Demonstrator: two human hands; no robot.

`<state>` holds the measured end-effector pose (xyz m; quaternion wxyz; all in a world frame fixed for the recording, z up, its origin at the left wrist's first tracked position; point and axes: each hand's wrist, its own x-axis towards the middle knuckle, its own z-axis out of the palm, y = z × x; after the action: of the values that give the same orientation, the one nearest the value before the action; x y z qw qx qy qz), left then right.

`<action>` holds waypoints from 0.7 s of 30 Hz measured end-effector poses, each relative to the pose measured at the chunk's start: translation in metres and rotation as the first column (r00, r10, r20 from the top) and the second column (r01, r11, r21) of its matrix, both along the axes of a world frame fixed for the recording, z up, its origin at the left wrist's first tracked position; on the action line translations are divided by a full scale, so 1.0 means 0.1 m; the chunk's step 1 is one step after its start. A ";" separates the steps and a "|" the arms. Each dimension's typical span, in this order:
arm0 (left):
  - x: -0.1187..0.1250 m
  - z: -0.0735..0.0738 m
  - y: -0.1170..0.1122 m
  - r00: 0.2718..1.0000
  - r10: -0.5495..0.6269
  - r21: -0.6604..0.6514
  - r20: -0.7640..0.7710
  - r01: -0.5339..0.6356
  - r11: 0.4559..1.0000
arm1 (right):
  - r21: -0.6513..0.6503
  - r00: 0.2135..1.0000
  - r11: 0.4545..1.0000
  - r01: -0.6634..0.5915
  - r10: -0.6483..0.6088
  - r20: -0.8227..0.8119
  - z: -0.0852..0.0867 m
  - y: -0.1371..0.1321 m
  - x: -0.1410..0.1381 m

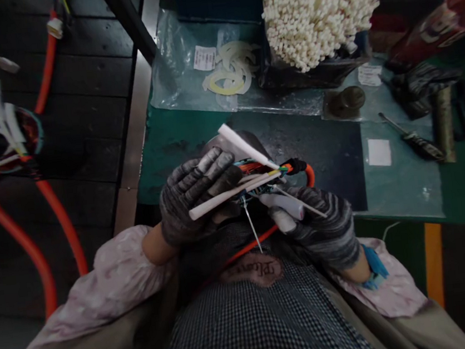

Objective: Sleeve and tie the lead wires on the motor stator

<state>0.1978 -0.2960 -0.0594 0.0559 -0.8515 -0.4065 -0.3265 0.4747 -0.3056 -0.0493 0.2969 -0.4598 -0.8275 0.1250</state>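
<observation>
Gloved left hand (195,198) clenched around white tubes (234,188) and a bundle of thin coloured wires (257,167), just above the lap at the near table edge (178,141). Right hand (322,223) pinching a short white sleeve (282,205) beside the orange cable (308,174) end, with a thin tie (252,225) hanging below.

Best done, by judgement, holding the bundle steady with the left grip, keeping wires parallel, sliding the sleeve straight along. Worth avoiding kinks or stray strands. Screwdriver (411,140) and tube stock (314,11) far right, well apart.
</observation>
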 end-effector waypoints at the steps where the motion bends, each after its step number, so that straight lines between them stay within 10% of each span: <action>1: 0.04 0.05 0.03 1.000 -0.004 -0.014 -0.028 0.004 1.000 | -0.032 1.000 0.999 0.006 -0.006 -0.004 0.02 0.01 0.04; 10: 0.46 0.45 0.52 0.997 -0.069 -0.434 0.037 0.078 0.897 | 0.048 0.980 0.987 0.152 -0.156 0.123 0.12 0.09 0.20; 21: 0.83 0.58 0.97 0.982 -0.126 -0.434 -0.138 0.055 0.899 | 0.056 0.934 0.956 0.287 -0.292 0.205 0.11 0.26 0.31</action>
<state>0.2809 -0.1987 -0.0011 -0.1150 -0.8846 -0.4223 -0.1610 0.5058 -0.2791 -0.0384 0.2284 -0.5834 -0.7791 0.0201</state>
